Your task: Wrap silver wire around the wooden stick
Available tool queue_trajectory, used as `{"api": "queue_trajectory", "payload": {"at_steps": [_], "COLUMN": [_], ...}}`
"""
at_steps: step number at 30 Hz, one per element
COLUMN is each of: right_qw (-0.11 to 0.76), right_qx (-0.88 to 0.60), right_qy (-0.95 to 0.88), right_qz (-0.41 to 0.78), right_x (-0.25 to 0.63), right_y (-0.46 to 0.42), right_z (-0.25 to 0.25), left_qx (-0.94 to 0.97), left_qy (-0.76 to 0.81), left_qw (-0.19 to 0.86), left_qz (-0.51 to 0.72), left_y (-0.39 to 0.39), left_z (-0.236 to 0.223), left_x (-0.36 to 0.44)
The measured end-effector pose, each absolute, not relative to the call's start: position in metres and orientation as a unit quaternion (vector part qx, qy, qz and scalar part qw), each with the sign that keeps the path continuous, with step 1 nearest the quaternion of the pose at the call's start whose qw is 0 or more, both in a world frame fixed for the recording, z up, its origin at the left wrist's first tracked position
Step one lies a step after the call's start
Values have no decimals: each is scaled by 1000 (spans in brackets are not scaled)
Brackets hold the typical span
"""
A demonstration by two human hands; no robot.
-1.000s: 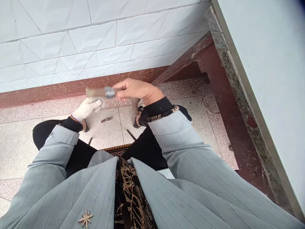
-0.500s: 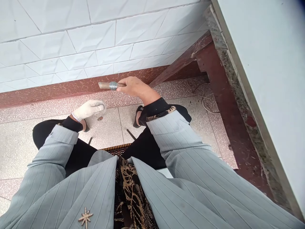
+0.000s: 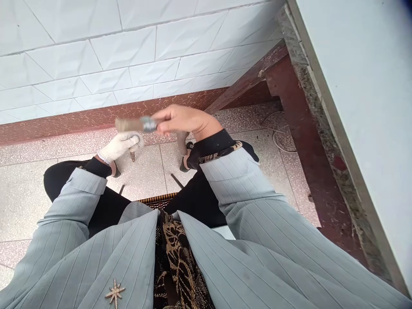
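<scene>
My right hand (image 3: 182,120) is closed round a wooden-handled tool (image 3: 135,125) with a band of wire wound round it. The tool points left and is blurred by motion. Its other end (image 3: 182,143) sticks out below my palm. My left hand (image 3: 118,146), in a white glove, sits just below the tool's tip with its fingers curled. A small brown piece (image 3: 131,155) pokes out under the glove. I cannot tell whether the glove grips it.
I sit on a woven stool (image 3: 157,201) facing a white tiled wall (image 3: 128,51) with a red-brown skirting (image 3: 64,122). A dark wooden frame (image 3: 289,111) and a stone-edged counter (image 3: 309,77) close off the right. A loose wire (image 3: 280,139) lies on the speckled floor tiles.
Half a second ago my right hand had lifted the tool up toward the wall. It is back down over the gloved hand now. The small brown piece has shifted closer under the glove.
</scene>
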State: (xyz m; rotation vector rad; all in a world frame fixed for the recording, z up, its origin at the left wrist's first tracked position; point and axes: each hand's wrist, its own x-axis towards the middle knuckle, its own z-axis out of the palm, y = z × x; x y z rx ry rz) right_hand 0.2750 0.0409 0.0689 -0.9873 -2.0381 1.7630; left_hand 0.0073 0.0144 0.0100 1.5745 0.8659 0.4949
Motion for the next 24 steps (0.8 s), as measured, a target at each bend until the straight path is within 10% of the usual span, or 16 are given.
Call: {"api": "queue_trajectory", "payload": {"at_steps": [4,13,24], "right_qw": [316,334,-28], "right_qx": [-455,-506,-620], "right_qy": [-608,-565,-747], "right_qz": [569,560,238], "right_x": [279,268,260], "right_y": [48,47,46], "right_z": [61,61,48], "left_qx": [653,659,673], "left_qy": [355,338,339], "left_qw": [636,658,650], "left_qz": [207,136,96], "left_y": [17,16,12], "left_z": [10,3,12], "left_x": [8,6,8]}}
